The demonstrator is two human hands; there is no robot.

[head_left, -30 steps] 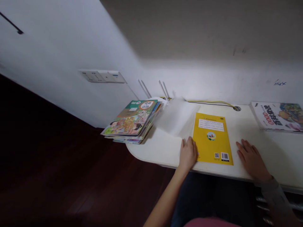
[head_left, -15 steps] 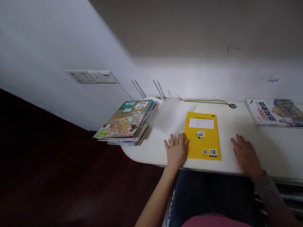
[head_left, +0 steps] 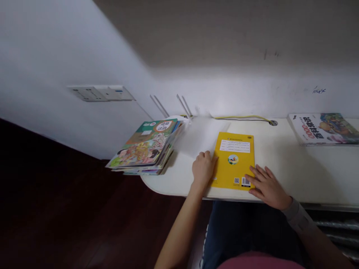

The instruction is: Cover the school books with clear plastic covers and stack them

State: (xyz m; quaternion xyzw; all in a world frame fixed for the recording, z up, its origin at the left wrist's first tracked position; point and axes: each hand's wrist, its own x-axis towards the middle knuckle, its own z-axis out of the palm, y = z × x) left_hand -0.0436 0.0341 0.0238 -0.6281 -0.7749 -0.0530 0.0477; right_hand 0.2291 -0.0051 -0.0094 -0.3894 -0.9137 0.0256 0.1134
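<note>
A yellow book lies flat on the white desk, its barcode side up. At its left edge is my left hand, fingers curled in and thumb against the edge; what they hold, if anything, is hidden. Fingers spread, my right hand rests on the book's lower right corner. A translucent plastic sheet lies just beyond my left hand, partly beside the book. Left of the sheet stands a stack of books with a colourful illustrated textbook on top.
Another book with a white, pictured cover lies at the far right of the desk. A yellow and black cable runs along the wall to a round hole. Wall sockets are at the left. The desk ends in a rounded left corner.
My right hand has moved left from the bare desk onto the yellow book's lower right corner. The fingers of my left hand have curled in at the left edge. The view has shifted slightly.
</note>
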